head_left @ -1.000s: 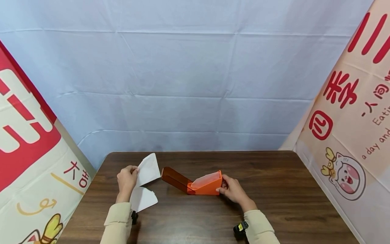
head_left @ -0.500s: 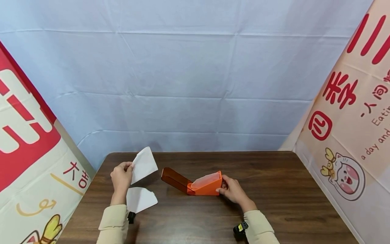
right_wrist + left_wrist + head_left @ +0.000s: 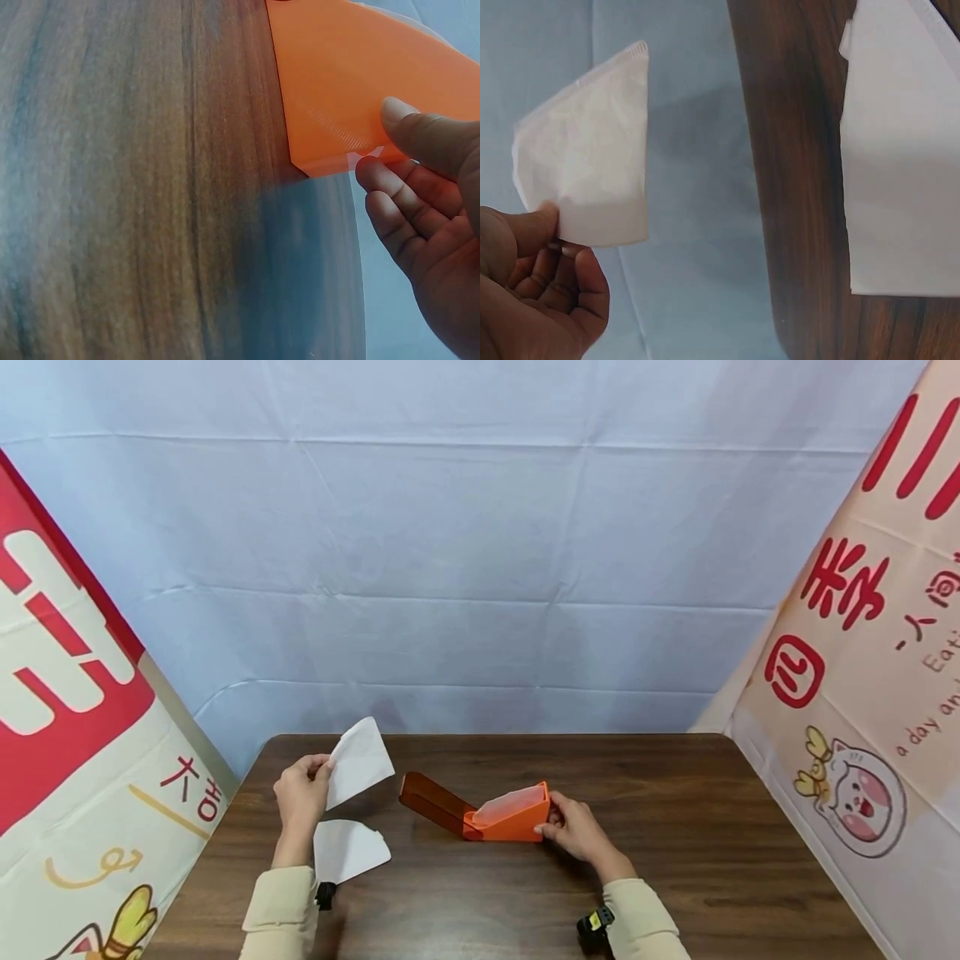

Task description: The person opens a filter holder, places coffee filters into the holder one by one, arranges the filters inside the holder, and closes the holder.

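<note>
My left hand (image 3: 303, 793) pinches a white paper coffee filter (image 3: 360, 764) by its lower left edge, between thumb and curled fingers. A crimped seam runs along the slanted top of this filter (image 3: 604, 150) in the left wrist view. More white filter paper (image 3: 348, 852) lies on the table just below it. My right hand (image 3: 577, 827) holds the right end of an orange wedge-shaped box (image 3: 513, 822), thumb on the near face. Whitish translucent material (image 3: 510, 804) shows inside the box. Its brown see-through lid (image 3: 431, 800) is swung out to the left.
The dark wooden table (image 3: 675, 827) has its far edge close behind the box. A pale blue cloth (image 3: 450, 568) hangs behind it. Printed banners (image 3: 862, 735) stand on both sides. Each wrist carries a small black camera (image 3: 592, 927).
My left hand has moved left and slightly up with the coffee filter, away from the lid, and has stayed nearly still lately. My right hand keeps holding the box in the same place.
</note>
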`<action>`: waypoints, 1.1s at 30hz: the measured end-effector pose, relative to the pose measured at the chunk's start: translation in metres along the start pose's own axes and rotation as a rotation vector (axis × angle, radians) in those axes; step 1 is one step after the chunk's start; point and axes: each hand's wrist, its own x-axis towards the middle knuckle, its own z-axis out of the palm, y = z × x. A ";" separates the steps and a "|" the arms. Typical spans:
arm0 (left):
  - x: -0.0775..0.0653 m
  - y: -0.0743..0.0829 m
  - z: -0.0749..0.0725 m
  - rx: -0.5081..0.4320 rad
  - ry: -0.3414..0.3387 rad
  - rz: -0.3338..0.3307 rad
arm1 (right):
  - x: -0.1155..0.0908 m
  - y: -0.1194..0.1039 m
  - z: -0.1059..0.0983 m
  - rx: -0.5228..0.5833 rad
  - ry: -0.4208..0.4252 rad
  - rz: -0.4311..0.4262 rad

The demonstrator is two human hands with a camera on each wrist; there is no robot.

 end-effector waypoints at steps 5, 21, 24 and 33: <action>-0.005 0.003 -0.003 -0.020 0.033 0.028 | 0.000 -0.002 0.002 0.009 -0.014 0.008; -0.017 0.027 -0.003 -0.150 0.145 0.304 | 0.000 -0.001 0.001 0.005 -0.018 0.018; -0.017 0.033 -0.003 -0.169 0.157 0.326 | 0.001 -0.001 0.002 0.018 -0.015 0.016; -0.022 0.048 0.006 -0.223 0.145 0.418 | -0.001 -0.001 0.002 0.065 0.011 0.065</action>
